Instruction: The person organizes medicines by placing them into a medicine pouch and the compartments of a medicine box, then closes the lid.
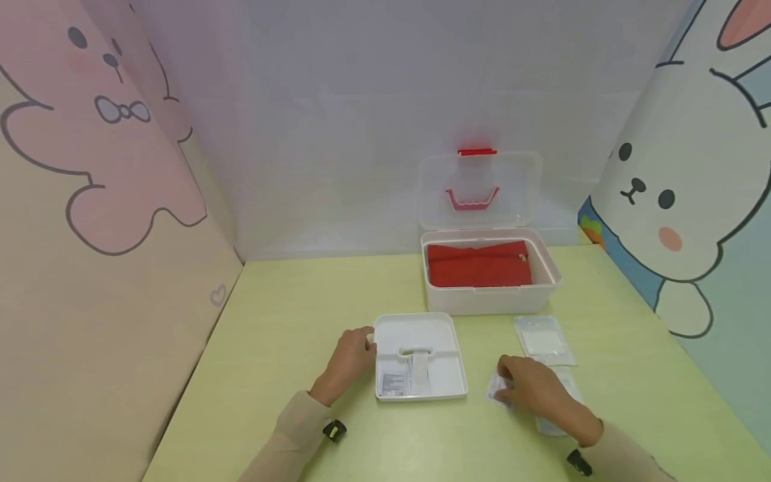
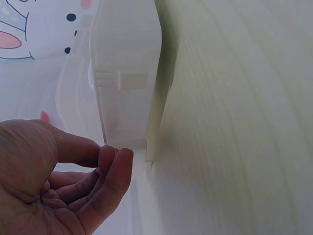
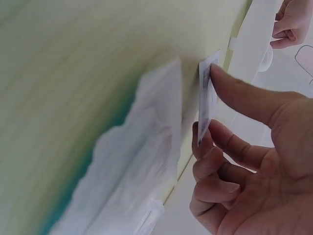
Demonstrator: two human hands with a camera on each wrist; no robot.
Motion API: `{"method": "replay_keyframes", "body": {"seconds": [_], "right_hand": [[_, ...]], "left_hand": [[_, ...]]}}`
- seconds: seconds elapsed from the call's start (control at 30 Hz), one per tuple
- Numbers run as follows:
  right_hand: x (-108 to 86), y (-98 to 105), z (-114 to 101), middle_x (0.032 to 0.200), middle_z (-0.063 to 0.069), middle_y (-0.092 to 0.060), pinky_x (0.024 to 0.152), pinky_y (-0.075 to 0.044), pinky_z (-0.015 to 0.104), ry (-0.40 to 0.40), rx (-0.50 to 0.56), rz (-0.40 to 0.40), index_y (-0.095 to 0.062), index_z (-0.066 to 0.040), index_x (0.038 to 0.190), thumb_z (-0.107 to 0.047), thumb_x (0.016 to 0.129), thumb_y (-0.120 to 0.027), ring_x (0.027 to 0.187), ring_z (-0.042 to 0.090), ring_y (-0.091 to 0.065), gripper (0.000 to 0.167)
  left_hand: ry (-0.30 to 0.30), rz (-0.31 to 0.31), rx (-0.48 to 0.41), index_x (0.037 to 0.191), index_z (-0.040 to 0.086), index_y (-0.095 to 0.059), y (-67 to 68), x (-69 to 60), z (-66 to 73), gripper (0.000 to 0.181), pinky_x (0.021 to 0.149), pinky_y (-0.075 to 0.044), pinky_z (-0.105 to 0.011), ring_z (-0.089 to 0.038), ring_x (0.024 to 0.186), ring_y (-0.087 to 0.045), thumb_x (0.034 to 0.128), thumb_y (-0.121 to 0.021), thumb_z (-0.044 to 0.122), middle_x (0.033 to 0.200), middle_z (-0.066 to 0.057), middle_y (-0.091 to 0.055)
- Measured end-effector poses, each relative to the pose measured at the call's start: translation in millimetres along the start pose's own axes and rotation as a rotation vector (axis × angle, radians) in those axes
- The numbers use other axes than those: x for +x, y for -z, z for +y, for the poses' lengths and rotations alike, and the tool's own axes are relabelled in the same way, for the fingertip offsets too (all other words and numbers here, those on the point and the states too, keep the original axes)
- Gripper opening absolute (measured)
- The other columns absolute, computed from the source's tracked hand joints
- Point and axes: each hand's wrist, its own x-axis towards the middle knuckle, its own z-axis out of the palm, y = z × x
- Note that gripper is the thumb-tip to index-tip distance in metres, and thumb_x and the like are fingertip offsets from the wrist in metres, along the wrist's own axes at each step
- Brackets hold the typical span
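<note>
My left hand point(image 1: 352, 355) is at the left side of a shallow white tray point(image 1: 415, 330), pinching its edge between thumb and fingers. The left wrist view shows the tray's side wall point(image 2: 128, 115) just beyond the fingertips point(image 2: 124, 159). In the tray's front part lie flat white packets point(image 1: 419, 375) and a printed one point(image 1: 394, 384). To the right, my right hand point(image 1: 536, 388) pinches a small flat printed packet point(image 3: 207, 93) between thumb and fingers, close above the table. A larger white packet point(image 3: 142, 147) with a teal edge lies beside it.
Behind the tray stands a white box point(image 1: 488, 301) holding a red cloth pouch point(image 1: 482, 266). Its clear lid point(image 1: 518, 191), with a red handle point(image 1: 472, 203), stands raised. Another clear-wrapped white packet point(image 1: 544, 340) lies before the box. Walls border the pale table point(image 1: 289, 301).
</note>
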Motion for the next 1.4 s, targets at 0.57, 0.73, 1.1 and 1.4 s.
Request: {"method": "replay_keyframes", "body": {"seconds": [0.57,0.73,1.1,1.4], "right_hand": [[4.8,12.4,1.7,0.07,-0.009,-0.061,0.053,-0.036,0.021,0.106,0.019,0.218,-0.069,-0.014,0.087,-0.007,0.083,-0.074,0.059,0.003,-0.043,0.009],[4.6,22.4,-4.2,0.07,-0.009,-0.061,0.055,-0.037,0.022,0.127,0.023,0.262,-0.071,-0.014,0.087,-0.006,0.081,-0.076,0.061,0.002,-0.043,0.011],[19.7,49.5,-23.5,0.072,-0.01,-0.062,0.057,-0.04,0.02,0.241,0.076,0.309,-0.071,-0.013,0.088,-0.006,0.083,-0.075,0.062,0.002,-0.044,0.009],[28.6,53.9,-41.0,0.076,-0.01,-0.064,0.06,-0.043,0.021,0.327,0.097,0.321,-0.071,-0.015,0.085,-0.002,0.081,-0.076,0.066,0.002,-0.046,0.014]], "left_hand": [[0.002,0.0,-0.021,0.126,-0.01,-0.059,-0.6,-1.4,-1.1,0.037,0.041,-0.026,-0.017,-0.005,0.043,-0.034,0.0913,-0.057,0.004,0.055,0.002,-0.05],[0.003,0.002,-0.01,0.125,-0.01,-0.06,-2.0,-3.5,-0.7,0.037,0.042,-0.028,-0.017,-0.005,0.045,-0.037,0.091,-0.057,0.004,0.057,0.002,-0.053],[0.022,-0.002,-0.002,0.126,-0.008,-0.06,-0.3,0.1,0.7,0.037,0.044,-0.031,-0.02,-0.007,0.047,-0.041,0.0914,-0.058,0.005,0.067,-0.005,-0.064],[0.024,-0.007,0.001,0.126,-0.007,-0.061,0.0,-1.2,1.3,0.037,0.045,-0.032,-0.02,-0.008,0.049,-0.042,0.091,-0.058,0.005,0.067,-0.004,-0.063]]}}
